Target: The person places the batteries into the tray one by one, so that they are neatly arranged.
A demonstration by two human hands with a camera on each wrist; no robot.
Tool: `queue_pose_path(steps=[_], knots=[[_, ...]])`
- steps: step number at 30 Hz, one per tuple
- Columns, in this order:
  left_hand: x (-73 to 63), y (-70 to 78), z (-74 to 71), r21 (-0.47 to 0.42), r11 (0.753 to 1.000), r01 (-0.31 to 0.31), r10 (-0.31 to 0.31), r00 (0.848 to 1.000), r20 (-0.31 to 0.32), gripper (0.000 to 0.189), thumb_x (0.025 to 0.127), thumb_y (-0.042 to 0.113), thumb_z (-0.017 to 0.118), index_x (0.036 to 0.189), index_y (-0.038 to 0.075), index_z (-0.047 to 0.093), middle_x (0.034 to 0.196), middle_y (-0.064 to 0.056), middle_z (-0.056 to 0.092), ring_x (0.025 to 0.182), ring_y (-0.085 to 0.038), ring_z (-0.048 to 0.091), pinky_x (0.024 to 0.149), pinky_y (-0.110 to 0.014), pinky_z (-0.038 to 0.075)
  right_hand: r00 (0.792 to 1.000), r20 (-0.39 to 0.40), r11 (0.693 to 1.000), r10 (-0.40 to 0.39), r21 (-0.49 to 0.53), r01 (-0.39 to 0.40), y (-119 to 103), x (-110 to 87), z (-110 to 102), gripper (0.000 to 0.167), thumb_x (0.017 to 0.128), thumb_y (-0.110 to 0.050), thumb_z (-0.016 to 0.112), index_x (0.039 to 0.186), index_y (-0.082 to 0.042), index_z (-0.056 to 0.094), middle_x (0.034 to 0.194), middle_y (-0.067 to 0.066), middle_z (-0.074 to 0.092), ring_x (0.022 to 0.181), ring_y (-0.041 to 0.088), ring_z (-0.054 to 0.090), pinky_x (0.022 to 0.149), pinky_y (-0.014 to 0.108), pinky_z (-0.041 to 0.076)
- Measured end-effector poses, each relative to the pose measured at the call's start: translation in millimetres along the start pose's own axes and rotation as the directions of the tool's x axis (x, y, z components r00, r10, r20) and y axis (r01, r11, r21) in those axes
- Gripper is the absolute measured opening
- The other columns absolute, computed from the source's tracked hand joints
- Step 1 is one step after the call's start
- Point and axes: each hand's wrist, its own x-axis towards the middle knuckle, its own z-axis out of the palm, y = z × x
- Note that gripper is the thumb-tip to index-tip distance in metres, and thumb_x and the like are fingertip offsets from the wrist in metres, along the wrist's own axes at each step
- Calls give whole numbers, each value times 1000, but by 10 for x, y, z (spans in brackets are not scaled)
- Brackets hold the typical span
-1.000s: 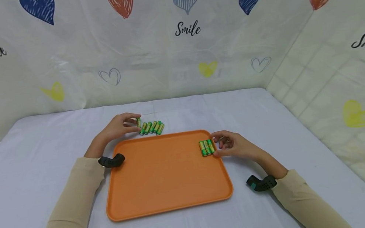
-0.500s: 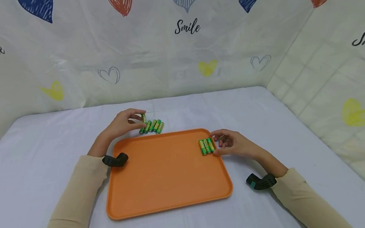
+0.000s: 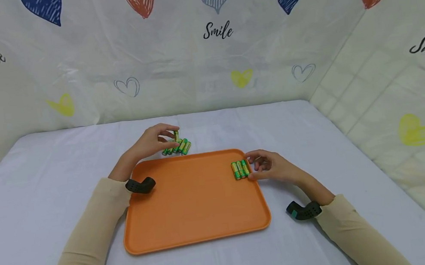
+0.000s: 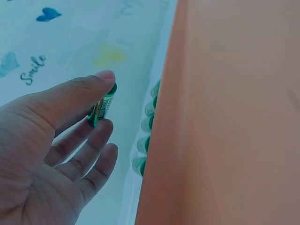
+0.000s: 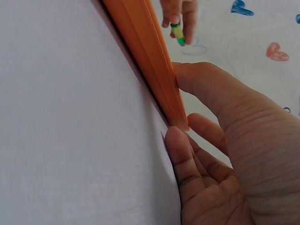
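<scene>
My left hand [image 3: 152, 141] pinches an upright green-and-yellow battery [image 4: 102, 106] between thumb and fingertip, above the table past the tray's far edge. Just under it, a slanted row of several similar batteries [image 3: 186, 147] lies on the cloth, partly covered by the hand in the head view. The orange tray [image 3: 192, 203] lies flat in the middle, with three batteries [image 3: 241, 169] side by side near its far right corner. At that corner my right hand [image 3: 274, 168] holds the tray's rim, thumb on the edge and fingers bent beside it.
A white cloth [image 3: 310, 251] covers the table. Behind it hangs a pale sheet [image 3: 181, 58] printed with hearts and "Smile". A dark band [image 3: 140, 186] on the left wrist overlaps the tray's left side, and another band [image 3: 304, 211] sits on the right wrist.
My left hand has moved to the right along the battery row, carrying the pinched battery with it. My right hand, the tray and its three batteries have stayed in place.
</scene>
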Motion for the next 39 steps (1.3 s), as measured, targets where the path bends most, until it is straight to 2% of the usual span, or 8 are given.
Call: queue_pose_path(steps=[13, 23, 33, 39], knots=[[21, 141, 99, -14, 995, -102, 102, 995, 1, 53, 84, 6, 76, 132, -2, 56, 130, -19, 56, 112, -34, 59, 94, -46, 51, 1000, 0, 1000, 1, 0, -1, -10, 0, 3, 55, 83, -10, 78, 133, -3, 55, 110, 15, 54, 89, 20, 51, 74, 21, 46], [66, 205, 211, -19, 981, -195, 195, 981, 19, 52, 84, 8, 77, 131, 0, 58, 127, -17, 58, 109, -30, 61, 90, -39, 54, 1000, 3, 1000, -7, 8, 7, 8, 4, 4, 55, 84, -10, 78, 133, -3, 55, 110, 14, 53, 90, 19, 51, 74, 22, 46], [75, 342, 340, -53, 977, -206, 208, 978, 34, 48, 85, 10, 77, 129, 1, 60, 122, -12, 60, 110, -33, 60, 91, -40, 53, 1000, 0, 1000, 3, 7, -3, -3, 4, -1, 55, 84, -10, 78, 133, -4, 55, 111, 14, 54, 90, 20, 51, 75, 21, 46], [67, 417, 477, -47, 978, -205, 208, 975, 81, 47, 85, 11, 76, 128, 0, 60, 121, -11, 61, 109, -33, 61, 90, -40, 53, 1000, -2, 1000, 3, 5, -3, 8, 4, 0, 55, 84, -11, 78, 133, -4, 55, 111, 14, 54, 90, 21, 51, 75, 21, 46]])
